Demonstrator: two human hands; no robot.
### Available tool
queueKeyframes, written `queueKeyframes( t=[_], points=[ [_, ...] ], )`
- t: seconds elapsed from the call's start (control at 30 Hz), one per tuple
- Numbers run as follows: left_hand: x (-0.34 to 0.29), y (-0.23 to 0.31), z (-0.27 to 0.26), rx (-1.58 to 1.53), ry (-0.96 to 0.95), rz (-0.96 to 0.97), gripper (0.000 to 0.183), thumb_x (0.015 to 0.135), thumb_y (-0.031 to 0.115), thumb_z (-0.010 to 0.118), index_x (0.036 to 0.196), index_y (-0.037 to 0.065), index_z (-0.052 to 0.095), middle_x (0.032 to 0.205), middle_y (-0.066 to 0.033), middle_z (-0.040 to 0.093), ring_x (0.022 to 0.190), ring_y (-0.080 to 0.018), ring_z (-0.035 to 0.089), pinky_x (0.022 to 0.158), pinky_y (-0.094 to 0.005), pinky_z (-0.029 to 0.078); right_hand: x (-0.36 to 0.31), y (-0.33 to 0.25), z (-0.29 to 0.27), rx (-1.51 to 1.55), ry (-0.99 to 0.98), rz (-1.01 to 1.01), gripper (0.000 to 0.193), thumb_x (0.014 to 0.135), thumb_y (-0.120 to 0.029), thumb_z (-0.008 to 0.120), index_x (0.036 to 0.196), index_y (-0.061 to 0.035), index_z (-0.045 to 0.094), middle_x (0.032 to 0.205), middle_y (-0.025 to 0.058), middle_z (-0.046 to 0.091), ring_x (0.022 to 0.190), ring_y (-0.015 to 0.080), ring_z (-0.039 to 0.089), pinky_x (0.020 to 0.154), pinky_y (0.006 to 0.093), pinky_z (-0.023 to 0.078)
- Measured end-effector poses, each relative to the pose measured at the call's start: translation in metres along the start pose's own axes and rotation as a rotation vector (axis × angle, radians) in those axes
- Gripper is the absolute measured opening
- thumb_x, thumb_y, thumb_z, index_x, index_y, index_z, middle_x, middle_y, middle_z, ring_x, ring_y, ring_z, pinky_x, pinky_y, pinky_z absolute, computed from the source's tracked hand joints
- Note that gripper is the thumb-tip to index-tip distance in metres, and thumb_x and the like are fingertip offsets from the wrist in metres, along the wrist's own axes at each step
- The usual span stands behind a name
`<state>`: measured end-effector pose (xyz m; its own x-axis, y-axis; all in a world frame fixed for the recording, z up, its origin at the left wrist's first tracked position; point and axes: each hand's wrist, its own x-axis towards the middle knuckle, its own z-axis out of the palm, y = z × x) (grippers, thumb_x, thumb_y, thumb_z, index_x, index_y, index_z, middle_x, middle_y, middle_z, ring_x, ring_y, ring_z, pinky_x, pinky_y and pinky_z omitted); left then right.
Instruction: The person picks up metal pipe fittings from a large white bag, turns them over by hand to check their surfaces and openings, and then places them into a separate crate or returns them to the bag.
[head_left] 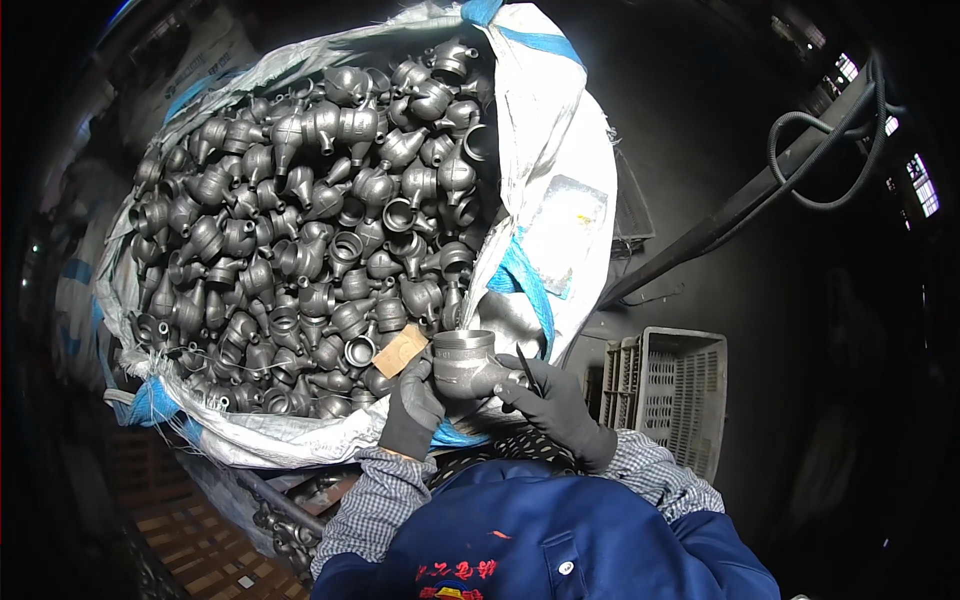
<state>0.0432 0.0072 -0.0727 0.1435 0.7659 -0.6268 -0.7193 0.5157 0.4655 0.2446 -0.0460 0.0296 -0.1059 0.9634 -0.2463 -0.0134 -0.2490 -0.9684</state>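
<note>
A grey metal casting with a ringed round mouth and a side spout is held up at the near edge of a big white sack. My left hand, in a grey glove, is closed on the casting's left side. A piece of brown cardboard sits just above the left fingers; whether they pinch it, I cannot tell. My right hand, gloved too, grips the casting by its spout. A thin dark pen-like stick pokes up among the right fingers.
The white sack with blue straps holds a heap of similar castings. Right of it stand grey plastic crates. A dark slanting pole with a looped cable rises at the right. Brown slatted crating lies at the lower left.
</note>
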Motion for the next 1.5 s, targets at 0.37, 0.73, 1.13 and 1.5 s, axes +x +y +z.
queueKeyframes(
  t=[0.37,0.73,1.13,1.5],
  points=[
    [-0.027,0.011,0.01,0.571,-0.19,0.271,0.038,0.094,0.001,0.042,0.131,-0.001,0.05,0.131,-0.012,0.054,0.118,-0.0197,0.053,0.101,-0.0307,0.042,0.0,0.008,-0.017,-0.31,-0.007,-0.261,0.044,0.082,-0.019,0.075,0.121,-0.003,0.063,0.095,0.0151,0.071,0.083,0.0134,0.067,0.072,0.0269,0.053],
    [-0.042,0.027,0.036,0.919,-0.556,-0.057,0.043,0.085,0.007,0.071,0.124,-0.003,0.055,0.11,-0.0077,0.064,0.103,-0.0144,0.06,0.091,-0.0272,0.048,0.006,-0.006,-0.027,-0.598,-0.15,-0.428,0.043,0.079,-0.022,0.075,0.12,-0.0137,0.065,0.098,0.0127,0.07,0.086,0.024,0.07,0.074,0.0316,0.055],
    [-0.048,0.008,0.017,0.123,-0.445,0.055,0.039,0.084,-0.01,0.054,0.121,-0.001,0.054,0.11,-0.0129,0.065,0.103,-0.0215,0.065,0.096,-0.0354,0.053,-0.016,-0.035,-0.029,-0.322,-0.319,-0.221,0.046,0.091,-0.003,0.056,0.136,-0.0051,0.051,0.112,0.0148,0.065,0.101,0.019,0.063,0.09,0.0293,0.047],
    [-0.049,-0.001,0.013,0.004,-0.434,0.137,0.045,0.084,-0.011,0.055,0.127,-0.001,0.05,0.116,-0.0152,0.062,0.109,-0.0242,0.062,0.099,-0.0382,0.052,-0.005,-0.017,-0.009,-0.503,-0.147,-0.307,0.052,0.081,0.005,0.063,0.131,-0.0097,0.057,0.089,0.0147,0.066,0.078,0.0213,0.064,0.071,0.0298,0.05]
  ],
)
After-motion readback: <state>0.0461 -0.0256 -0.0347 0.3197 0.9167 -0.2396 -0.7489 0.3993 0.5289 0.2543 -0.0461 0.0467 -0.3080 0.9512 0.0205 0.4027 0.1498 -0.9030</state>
